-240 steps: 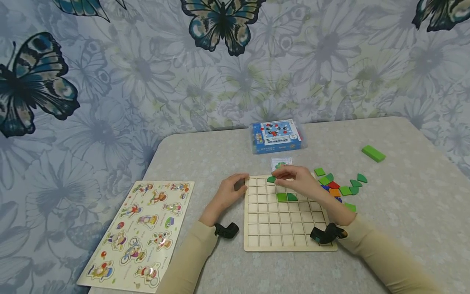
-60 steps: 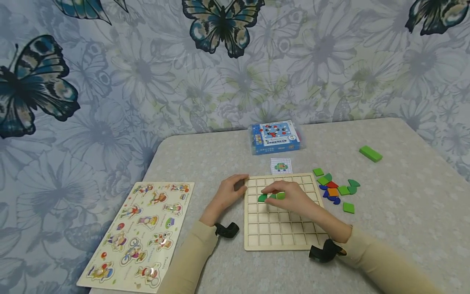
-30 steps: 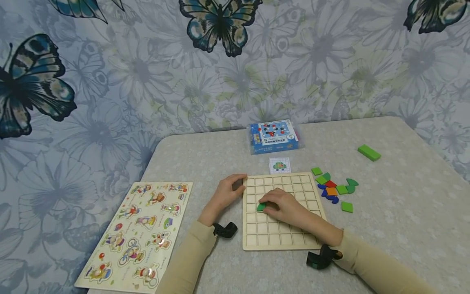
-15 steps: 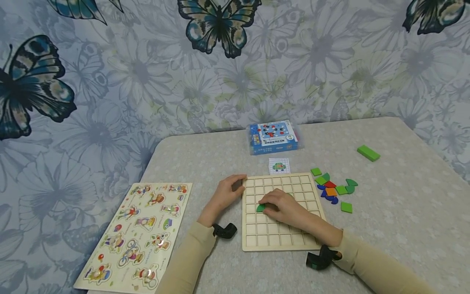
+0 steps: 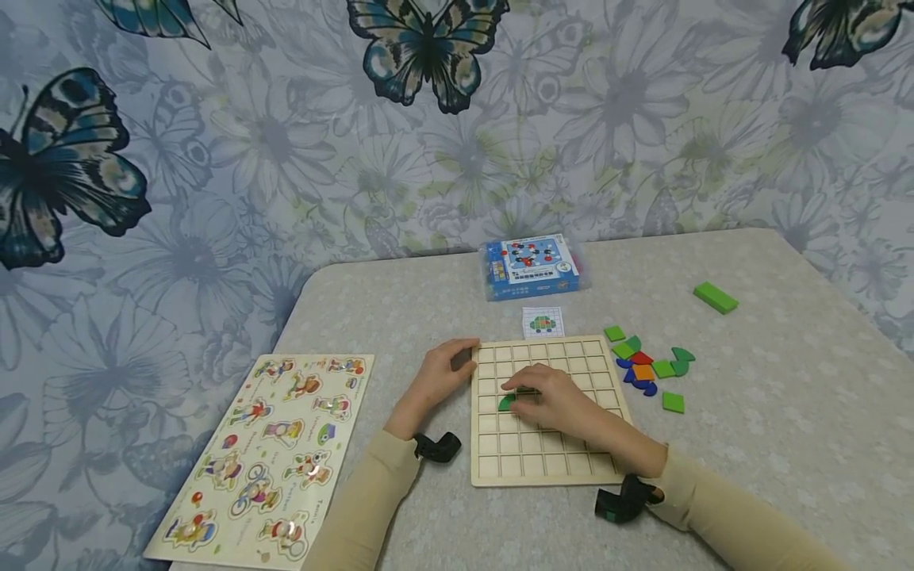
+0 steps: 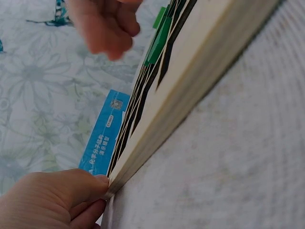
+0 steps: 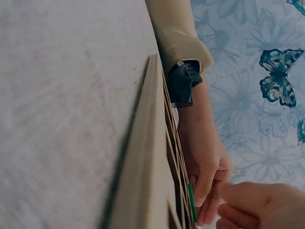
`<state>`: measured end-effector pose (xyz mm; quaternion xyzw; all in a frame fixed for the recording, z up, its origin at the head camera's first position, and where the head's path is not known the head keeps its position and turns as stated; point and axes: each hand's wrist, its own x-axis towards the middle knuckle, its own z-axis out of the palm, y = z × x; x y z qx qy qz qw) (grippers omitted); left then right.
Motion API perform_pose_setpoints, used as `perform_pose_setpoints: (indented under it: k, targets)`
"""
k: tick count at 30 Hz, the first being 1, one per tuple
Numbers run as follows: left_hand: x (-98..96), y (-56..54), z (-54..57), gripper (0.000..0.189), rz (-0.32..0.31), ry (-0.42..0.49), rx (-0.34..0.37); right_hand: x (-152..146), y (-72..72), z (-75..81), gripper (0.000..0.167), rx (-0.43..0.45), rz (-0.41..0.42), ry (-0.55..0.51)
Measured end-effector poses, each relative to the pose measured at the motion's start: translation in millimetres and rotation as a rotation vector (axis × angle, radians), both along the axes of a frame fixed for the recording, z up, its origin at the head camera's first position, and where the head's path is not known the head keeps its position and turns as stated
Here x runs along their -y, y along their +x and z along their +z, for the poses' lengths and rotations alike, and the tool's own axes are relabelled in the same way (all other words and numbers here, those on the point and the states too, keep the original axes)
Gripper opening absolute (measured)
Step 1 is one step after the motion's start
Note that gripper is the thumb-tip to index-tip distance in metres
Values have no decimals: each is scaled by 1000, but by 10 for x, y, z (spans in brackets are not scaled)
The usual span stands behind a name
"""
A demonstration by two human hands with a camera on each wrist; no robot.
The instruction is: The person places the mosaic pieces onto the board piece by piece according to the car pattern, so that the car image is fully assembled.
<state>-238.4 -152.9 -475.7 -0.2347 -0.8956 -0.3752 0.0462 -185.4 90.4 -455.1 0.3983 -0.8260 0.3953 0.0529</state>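
Item 1: wooden grid board (image 5: 550, 456), flat on the desk (image 5: 750, 412) in front of me. My left hand (image 5: 435, 385) holds its far left corner, fingers curled against the edge; the left wrist view shows those fingers (image 6: 90, 191) pressed to the board's corner.

Item 2: green pieces (image 5: 508, 401) in the board's cells, left of centre. My right hand (image 5: 553, 400) lies over them, fingertips down on the pieces. Its grip is narrow, but I cannot tell whether the fingers pinch a piece or only press on it. Most of the pieces are hidden under the hand.

Item 3: loose coloured pieces (image 5: 646, 366), a cluster of green, red, orange and blue, on the desk just beside the board's right edge.

Item 4: small pattern card (image 5: 543, 322), just beyond the board's far edge.

Item 5: blue box (image 5: 530, 266), further back on the desk.

Item 6: green block (image 5: 715, 298), well apart at the far right.

Item 7: picture puzzle board (image 5: 267, 452), left of my left arm.
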Motion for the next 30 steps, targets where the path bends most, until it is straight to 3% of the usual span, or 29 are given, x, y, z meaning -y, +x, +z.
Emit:
perform_pose_setpoints:
  k: [5,9,15,23,30]
  targets:
    - [15,-3,16,39,-5,5,-10,-9,13,201,25,129,32,-84]
    - [17,-18,19,39,-7,-1,-14,-150,-10,392,25,161,29,-84]
    - [15,-11,4,39,-13,-3,-16,-687,-83,552,26,197,-110,-83]
    - [-2,6,-9,38,-7,4,-15,-1539,-62,434,30,179,-309,-45]
    - [4,-22,-13,39,2,9,-7,-1905,-44,181,30,180,-409,-8]
